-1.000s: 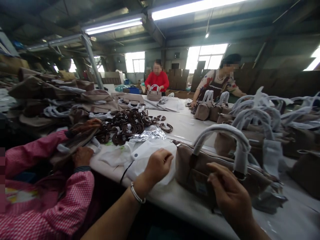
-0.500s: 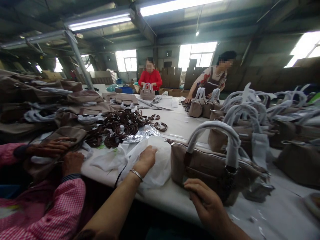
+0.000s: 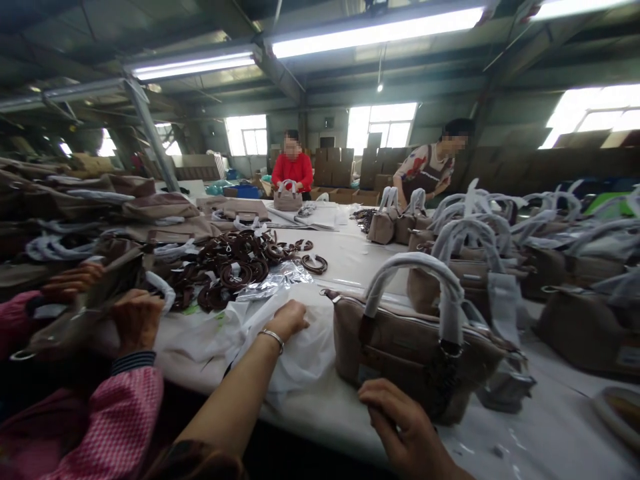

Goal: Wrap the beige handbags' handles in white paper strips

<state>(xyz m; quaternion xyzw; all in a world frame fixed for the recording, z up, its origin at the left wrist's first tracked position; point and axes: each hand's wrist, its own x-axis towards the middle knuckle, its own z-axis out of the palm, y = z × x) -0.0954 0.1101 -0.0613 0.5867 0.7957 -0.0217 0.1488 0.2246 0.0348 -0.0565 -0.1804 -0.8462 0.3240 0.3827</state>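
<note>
My left hand [image 3: 286,323], with a metal bangle at the wrist, is closed on a white translucent plastic bag [image 3: 305,357] lying crumpled on the table. Right of it stands a taupe handbag [image 3: 400,350], its two arched handles [image 3: 410,263] wrapped in white film and a dark bunch hanging at the front. My right hand [image 3: 397,420] is in front of the handbag's lower edge, fingers curled towards the thumb; what lies between them, if anything, is hidden. Behind the plastic bag lie a silvery packet [image 3: 277,279] and a pile of coiled brown straps [image 3: 240,260].
At left, a co-worker's hands [image 3: 135,317] handle a taupe bag beside a heap of bags [image 3: 165,210]. Rows of handbags [image 3: 480,273] fill the right side. Across the white table [image 3: 350,257] are a person in red [image 3: 293,170] and another in an apron [image 3: 427,170].
The view has shifted slightly, and my hands keep nearly the same places by the plastic bag and handbag. At left, the co-worker's hands have pulled a taupe bag up and tilted it.
</note>
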